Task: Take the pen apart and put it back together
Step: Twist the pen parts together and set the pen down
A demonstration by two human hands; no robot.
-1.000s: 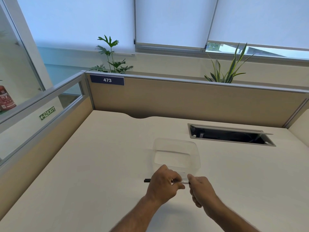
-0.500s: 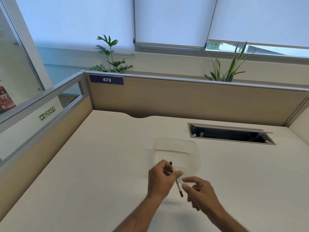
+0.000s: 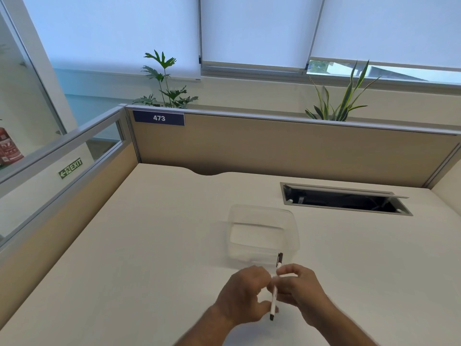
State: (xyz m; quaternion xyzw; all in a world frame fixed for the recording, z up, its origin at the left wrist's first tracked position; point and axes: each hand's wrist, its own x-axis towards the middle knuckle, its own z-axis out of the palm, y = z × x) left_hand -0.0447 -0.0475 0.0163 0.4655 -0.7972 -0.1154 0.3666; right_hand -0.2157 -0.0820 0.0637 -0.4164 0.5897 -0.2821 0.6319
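— What sits nearest the camera?

— Two bare forearms reach in from the bottom edge over a pale table (image 3: 124,258). The left hand (image 3: 243,294) and the right hand (image 3: 300,288) meet above it, both closed around a pen (image 3: 274,299).

— How is the pen held?

— Close to upright, tilted a little. Its white barrel runs between the two hands, a dark tip pokes out below them and a dark cap end rises above the right hand's knuckles. The right hand's grip is clamped on the upper barrel, thumb and fingers pinched together. The left hand's fingers curl in against the middle of the barrel. The pen is held clear of the table. Motion blur softens the fingertips.

— And just past the hands?

— A clear plastic box (image 3: 262,231) stands on the table, open at the top, its near wall just behind the pen's cap.

— Farther back?

— To the right, a cable slot (image 3: 344,199) with a metal frame is cut into the table, its flap raised. A tan partition (image 3: 287,148) closes the far edge, carrying a blue label (image 3: 159,118) reading 473. Two leafy plants (image 3: 166,81) show above it, in front of windows with lowered blinds (image 3: 254,28). At far left, a green exit sign (image 3: 70,168) shows through the glass side screen.
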